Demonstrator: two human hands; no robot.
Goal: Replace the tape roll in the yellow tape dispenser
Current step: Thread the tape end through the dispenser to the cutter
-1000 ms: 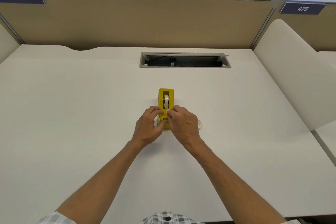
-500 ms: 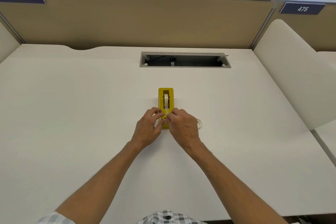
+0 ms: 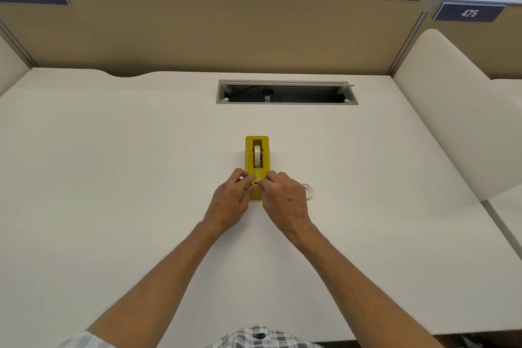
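Yellow blocky dispenser (image 3: pixel 257 150) — both hands pinching clear tape (image 3: pixel 258 174).

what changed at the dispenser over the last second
Little moved: both hands crept slightly away from the person along the yellow dispenser. The left hand and right hand keep pinching the tape strip drawn from the roll. Dispenser, seated roll and the spare ring on the desk stayed put.

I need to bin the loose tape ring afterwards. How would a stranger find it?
Start at the yellow tape dispenser mid-desk. Just right of it, partly hidden behind the right hand, a small pale ring lies flat on the desk, unlike the roll standing upright inside the dispenser.
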